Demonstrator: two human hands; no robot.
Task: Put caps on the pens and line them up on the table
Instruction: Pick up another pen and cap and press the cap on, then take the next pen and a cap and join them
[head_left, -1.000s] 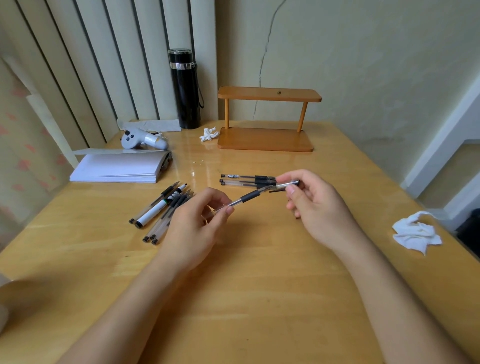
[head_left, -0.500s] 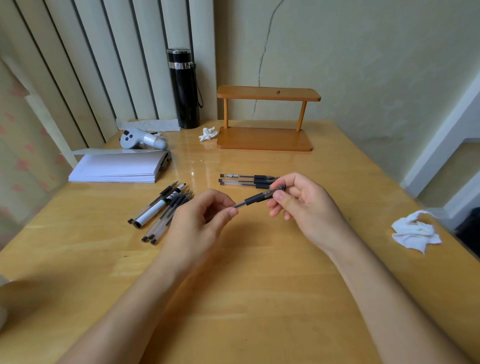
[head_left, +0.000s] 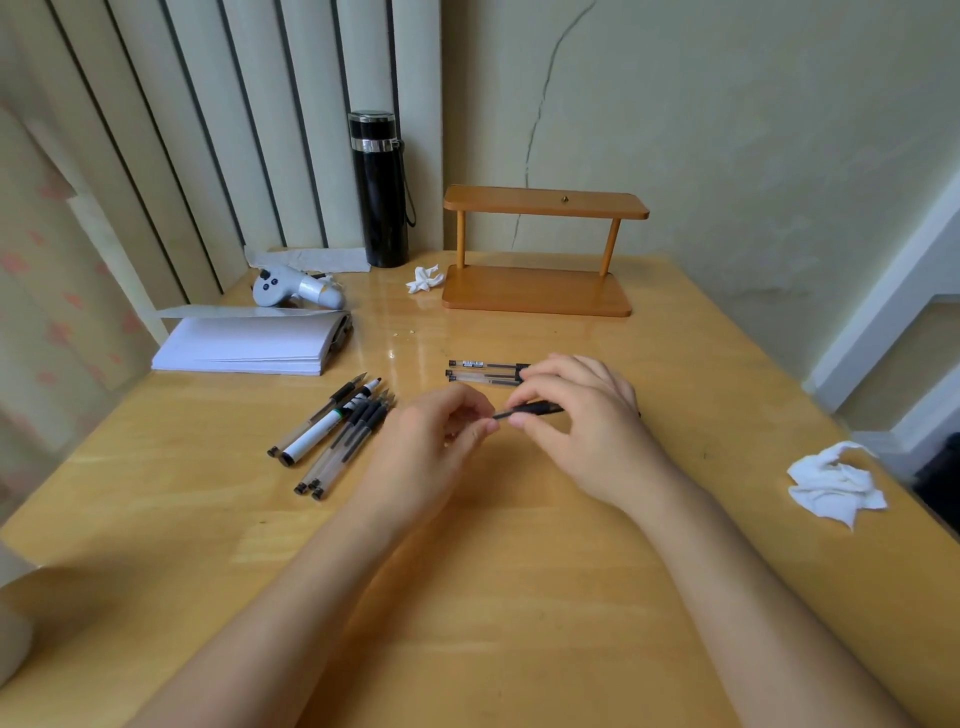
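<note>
Both grips pinch one pen (head_left: 527, 410) above the bench (head_left: 519, 597), left hand (head_left: 431, 447) on its barrel, right hand (head_left: 582, 415) on its capped end, uncapped pens (head_left: 337, 431) left, capped pens (head_left: 483, 373) behind, flask (head_left: 382, 192) and wooden shelf (head_left: 540, 249) by the wall.

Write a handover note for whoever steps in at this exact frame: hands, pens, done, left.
Left hand: pinches the near end of a slim black-grip pen held above the wooden table.
Right hand: closed round the same pen's far end; whether its cap is seated is hidden by the fingers.
Done: two clear capped pens lie side by side, parallel, behind the right hand.
Left: a loose pile of uncapped pens, including one white marker, lies left of the hands, tips pointing away. No loose caps are visible. Cap each, then add it to the row.
</note>
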